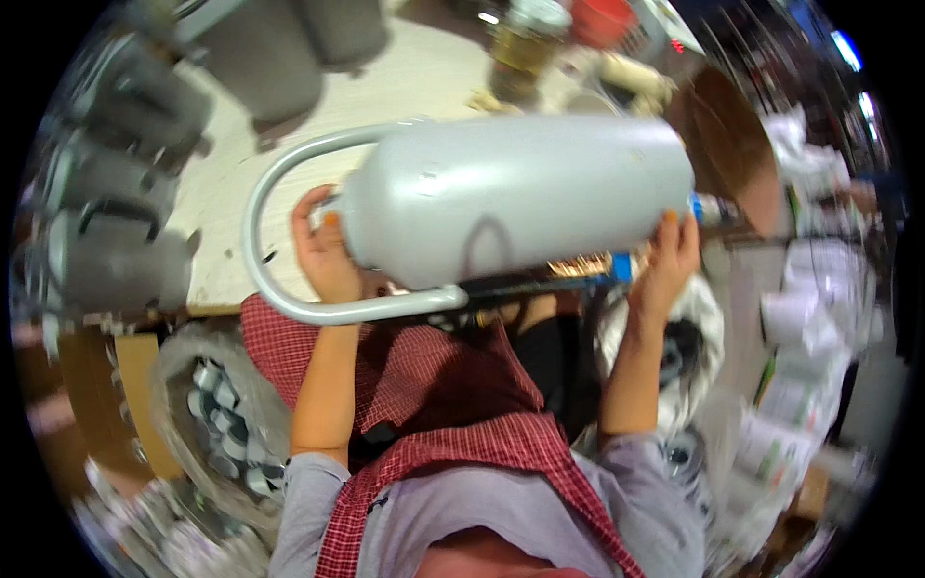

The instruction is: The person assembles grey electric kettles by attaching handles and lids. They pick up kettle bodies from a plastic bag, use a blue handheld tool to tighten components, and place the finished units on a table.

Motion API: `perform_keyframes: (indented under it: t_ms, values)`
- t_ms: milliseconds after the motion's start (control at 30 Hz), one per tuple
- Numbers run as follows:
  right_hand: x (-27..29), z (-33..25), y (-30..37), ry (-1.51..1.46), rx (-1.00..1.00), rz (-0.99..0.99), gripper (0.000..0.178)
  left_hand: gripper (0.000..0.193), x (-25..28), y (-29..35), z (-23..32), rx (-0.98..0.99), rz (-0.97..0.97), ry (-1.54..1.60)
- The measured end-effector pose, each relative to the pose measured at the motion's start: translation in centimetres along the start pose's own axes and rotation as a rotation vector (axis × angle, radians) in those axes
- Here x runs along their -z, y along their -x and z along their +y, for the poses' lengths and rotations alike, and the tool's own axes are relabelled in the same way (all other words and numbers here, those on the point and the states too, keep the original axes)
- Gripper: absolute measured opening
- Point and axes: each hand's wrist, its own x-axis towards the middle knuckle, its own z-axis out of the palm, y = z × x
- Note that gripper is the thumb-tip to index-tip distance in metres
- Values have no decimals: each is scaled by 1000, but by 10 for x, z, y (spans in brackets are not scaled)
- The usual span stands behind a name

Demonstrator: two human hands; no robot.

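A large light-grey vacuum flask (530, 197) lies on its side in the air across my front, its narrow neck to the left and its wide end to the right. My left hand (326, 246) grips the neck, with the thumb and fingers around it. The flask's big curved grey handle (258, 212) loops out around that hand. At the wide end, my right hand (670, 252) holds the lower right edge, fingertips pressed against it. What shows at the flask's mouth is mostly covered by my left fingers.
Several grey flask bodies (251, 67) stand along the far left of the pale worktable (226, 260). A jar (525, 43) and a red cup (602, 21) stand at the back. Bags of parts (226, 424) flank my lap; white wrapped packs (800, 376) are piled at right.
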Motion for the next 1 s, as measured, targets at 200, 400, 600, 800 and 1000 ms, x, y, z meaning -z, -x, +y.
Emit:
perform_keyframes:
  t_ms: [200,400,600,800,1000]
  values:
    - [-6,-10,12,248,146,-22,35,40,29,-20,-38,-2,-61,-120]
    - [153,67,65,729,46,84,30,48,13,-4,-4,-52,-95,-64]
    - [260,111,75,1271,-487,51,43,46,12,-3,1,-68,-71,-70]
    - [244,116,93,676,-82,200,31,47,5,-1,7,-18,-96,-31]
    - [188,5,69,641,429,222,42,58,20,-7,-5,-3,-135,60]
